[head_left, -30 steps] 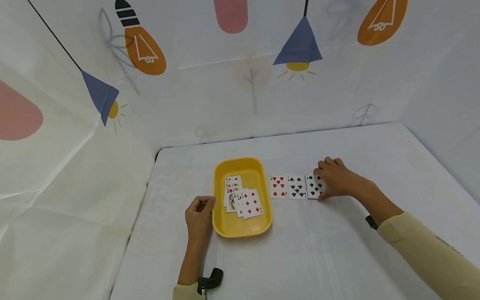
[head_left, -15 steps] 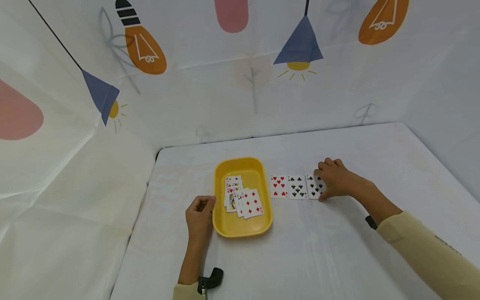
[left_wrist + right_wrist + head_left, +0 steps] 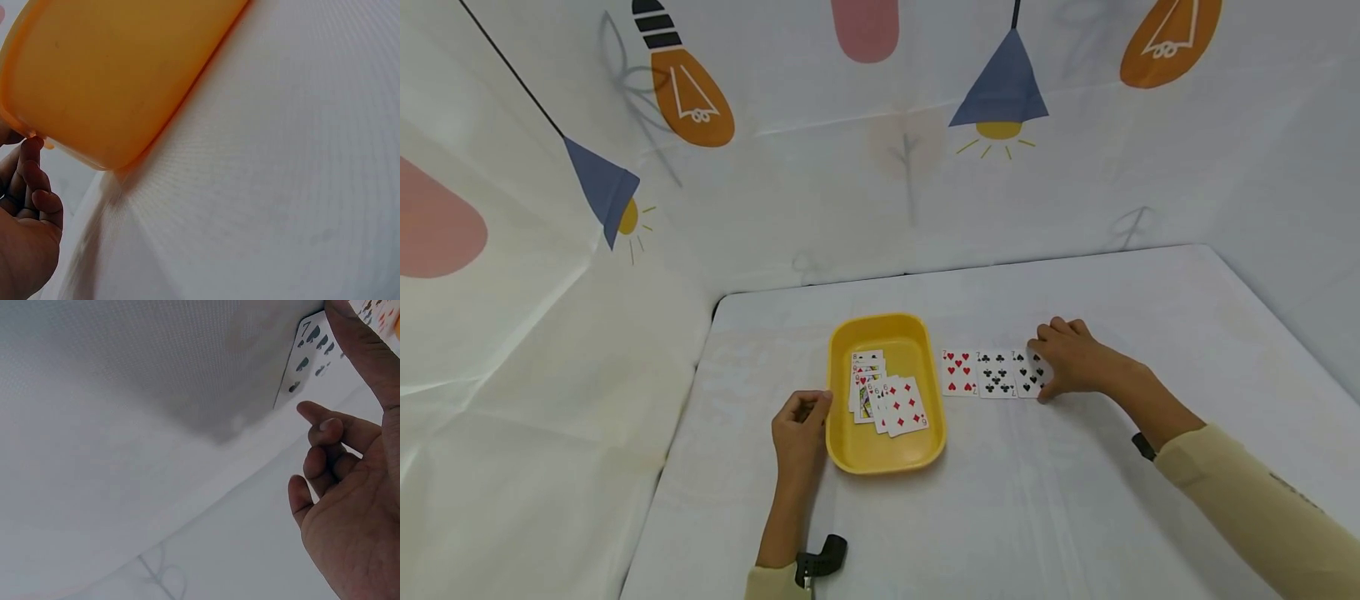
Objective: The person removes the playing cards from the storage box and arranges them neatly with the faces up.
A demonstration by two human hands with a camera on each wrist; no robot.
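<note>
My left hand [image 3: 801, 433] pinches the left rim of a yellow tray [image 3: 883, 458] between thumb and fingers; the left wrist view shows the fingertips right at the rim [image 3: 28, 128]. To the right of the tray, my right hand [image 3: 1071, 358] spans the right side of a seven of spades card [image 3: 1026, 375], thumb at its near corner and bent fingers toward its far edge. In the right wrist view the card [image 3: 312, 350] lies flat on the cloth, partly hidden by the thumb. Beside it lie a seven of clubs [image 3: 996, 375] and a seven of hearts [image 3: 959, 373].
Inside the tray are several overlapping cards, with a six of diamonds [image 3: 906, 407] on top and a face card [image 3: 865, 404] partly covered. A white cloth [image 3: 985, 517] covers the table. White sheets printed with lamps and bulbs [image 3: 692, 96] stand at the back and left.
</note>
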